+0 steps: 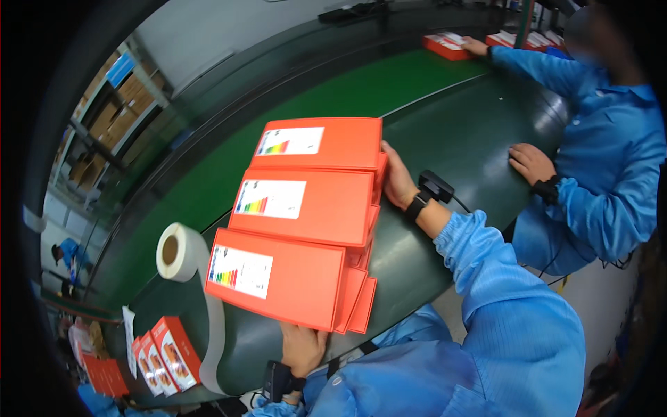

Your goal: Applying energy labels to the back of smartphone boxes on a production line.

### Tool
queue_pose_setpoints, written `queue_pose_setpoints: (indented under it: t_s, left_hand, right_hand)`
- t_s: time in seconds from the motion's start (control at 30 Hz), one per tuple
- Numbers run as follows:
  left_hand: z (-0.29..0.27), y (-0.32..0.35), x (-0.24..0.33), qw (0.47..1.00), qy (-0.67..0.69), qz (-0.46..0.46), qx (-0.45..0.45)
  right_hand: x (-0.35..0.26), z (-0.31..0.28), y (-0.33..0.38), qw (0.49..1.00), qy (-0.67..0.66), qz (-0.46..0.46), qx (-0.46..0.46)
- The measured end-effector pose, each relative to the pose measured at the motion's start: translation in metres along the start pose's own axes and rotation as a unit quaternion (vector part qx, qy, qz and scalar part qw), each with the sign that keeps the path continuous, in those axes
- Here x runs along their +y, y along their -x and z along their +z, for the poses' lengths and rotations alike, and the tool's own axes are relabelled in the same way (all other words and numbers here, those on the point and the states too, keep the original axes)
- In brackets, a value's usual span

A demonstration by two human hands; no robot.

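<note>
A block of several red boxes lies between my two hands, and white labels with coloured bars show on the three top ones. My right hand grips its far right end, thumb along the side and the other fingers partly hidden. At the near end my left hand presses from below, its fingertips out of sight under the boxes. More red boxes show in layers beneath the top ones, slightly uneven. A white label roll stands just left of the block, its strip trailing toward me.
Red boxes with pictures stand at the near left of the dark green table. Beyond runs a green conveyor belt. To the right, a co-worker in blue touches a red box. Shelving with cartons is at far left.
</note>
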State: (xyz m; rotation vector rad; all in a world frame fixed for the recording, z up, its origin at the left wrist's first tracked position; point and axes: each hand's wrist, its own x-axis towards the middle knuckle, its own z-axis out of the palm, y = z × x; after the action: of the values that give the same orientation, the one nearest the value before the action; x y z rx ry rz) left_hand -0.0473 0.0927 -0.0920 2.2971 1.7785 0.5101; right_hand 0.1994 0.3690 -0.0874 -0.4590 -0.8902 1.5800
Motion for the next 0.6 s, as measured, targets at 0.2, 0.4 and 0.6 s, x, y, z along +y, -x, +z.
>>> queue_pose_setpoints:
  t_s: [0.2, 0.4, 0.6]
  left_hand:
    - [0.010, -0.136, 0.026, 0.981, 0.033, 0.193, -0.007]
    - [0.059, -0.238, 0.078, 0.956, 0.034, 0.291, 0.023]
    - [0.109, -0.278, 0.117, 0.976, 0.167, 0.133, 0.043]
  right_hand:
    - [-0.095, -0.093, 0.040, 0.969, 0.039, -0.137, 0.202]
    - [-0.159, -0.192, 0.043, 0.936, 0.034, -0.195, 0.292]
    - [-0.191, -0.253, 0.037, 0.901, 0.086, -0.222, 0.363]
